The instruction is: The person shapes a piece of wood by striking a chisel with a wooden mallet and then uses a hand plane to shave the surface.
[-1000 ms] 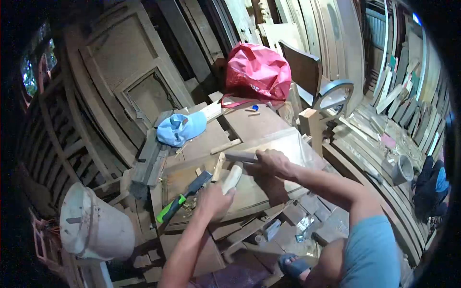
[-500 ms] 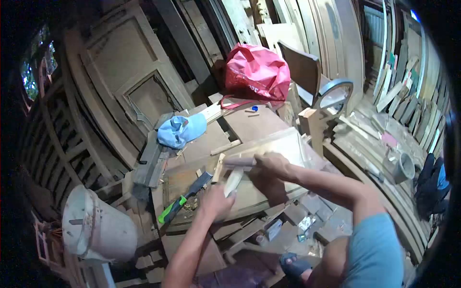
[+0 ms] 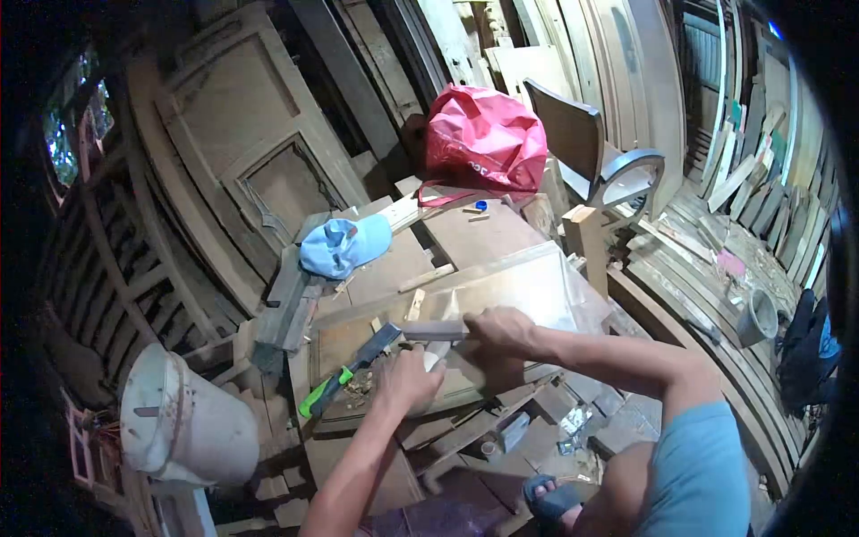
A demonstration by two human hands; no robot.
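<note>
My left hand (image 3: 409, 380) is closed around a pale wooden piece (image 3: 436, 355), whose upper end shows past the fingers. My right hand (image 3: 503, 329) grips one end of a flat grey-brown block (image 3: 433, 330), which points left and lies across the top of the pale piece. Whether the two touch is not certain. Beside my left hand, a tool with a green-and-black handle and a flat dark blade (image 3: 378, 343) rests on a wooden panel (image 3: 333, 338). Wood chips (image 3: 360, 387) lie near it, and a small wood strip (image 3: 415, 305) is just beyond the block.
A light-blue cap (image 3: 344, 248) and a red bag (image 3: 488, 139) sit at the far side of the work surface. To the left stands a white bucket (image 3: 201, 421). A chair (image 3: 573, 134) is behind, and stacked boards (image 3: 693, 313) run along the right.
My right hand has lowered the block toward my left hand, and it now sits nearer the dark blade. The pale piece shows less above my left hand. The whole view has shifted slightly.
</note>
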